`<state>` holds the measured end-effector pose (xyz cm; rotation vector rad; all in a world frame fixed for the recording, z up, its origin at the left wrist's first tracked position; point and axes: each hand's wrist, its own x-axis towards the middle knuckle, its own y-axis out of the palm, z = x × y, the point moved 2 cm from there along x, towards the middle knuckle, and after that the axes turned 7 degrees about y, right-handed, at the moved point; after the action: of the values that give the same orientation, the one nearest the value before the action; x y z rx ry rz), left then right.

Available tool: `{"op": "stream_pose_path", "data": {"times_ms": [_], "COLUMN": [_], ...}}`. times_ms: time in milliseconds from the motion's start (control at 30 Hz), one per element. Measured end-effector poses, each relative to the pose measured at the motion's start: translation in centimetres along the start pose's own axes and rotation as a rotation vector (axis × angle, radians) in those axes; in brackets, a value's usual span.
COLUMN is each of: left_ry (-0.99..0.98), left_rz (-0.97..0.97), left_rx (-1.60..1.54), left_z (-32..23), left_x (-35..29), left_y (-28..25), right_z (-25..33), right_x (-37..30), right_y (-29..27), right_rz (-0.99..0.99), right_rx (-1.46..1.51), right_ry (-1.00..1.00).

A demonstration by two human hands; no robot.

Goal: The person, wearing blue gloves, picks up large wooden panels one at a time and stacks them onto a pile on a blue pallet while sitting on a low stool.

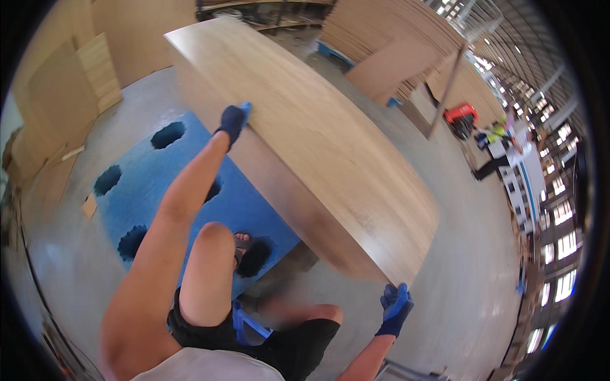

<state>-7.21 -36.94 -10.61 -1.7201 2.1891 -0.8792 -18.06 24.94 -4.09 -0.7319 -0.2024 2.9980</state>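
A long light wood-grain panel (311, 140) stretches across the middle, on top of what looks like a stack whose near side is blurred. My left hand (234, 122), in a dark blue glove with lighter fingertips, holds the panel's near long edge, fingers over the top. At the near right corner, my right hand (396, 308) in a matching glove is closed on the panel's edge. Its fingertips are partly hidden. Below and left of the panel lies a blue pallet (152, 190) with several dark ragged holes. My sandalled foot (242, 241) is over it.
Tall stacks of brown boards (381, 32) stand at the back right, with a red machine (461, 119) beside them. People (508, 146) are near a white machine (524, 190) farther right. Large boards (57, 82) lean at the left. A scrap piece (89, 206) lies on the floor.
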Motion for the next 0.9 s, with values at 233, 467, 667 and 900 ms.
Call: {"op": "stream_pose_path", "data": {"times_ms": [233,467,667,900], "left_ry": [-0.082,-0.09,-0.161,-0.101], "left_rz": [0.158,0.193,0.142,0.067], "left_rx": [-0.054,-0.027,-0.04,0.013], "left_z": [-2.8,-3.5,-3.6,-2.3], "left_x": [0.0,0.1,-0.1,0.6], "left_y": [-1.8,-2.5,-2.0,-0.7], "right_z": [0.4,0.6,0.8,1.2], "right_x": [1.2,2.4,4.1,4.7], "right_y": [0.7,1.0,1.0,1.1], "right_rz": [-0.098,-0.087,-0.073,-0.059], "right_rx": [-0.101,-0.077,-0.148,-0.184], "right_ry": [0.013,-0.019,-0.047,-0.018]}}
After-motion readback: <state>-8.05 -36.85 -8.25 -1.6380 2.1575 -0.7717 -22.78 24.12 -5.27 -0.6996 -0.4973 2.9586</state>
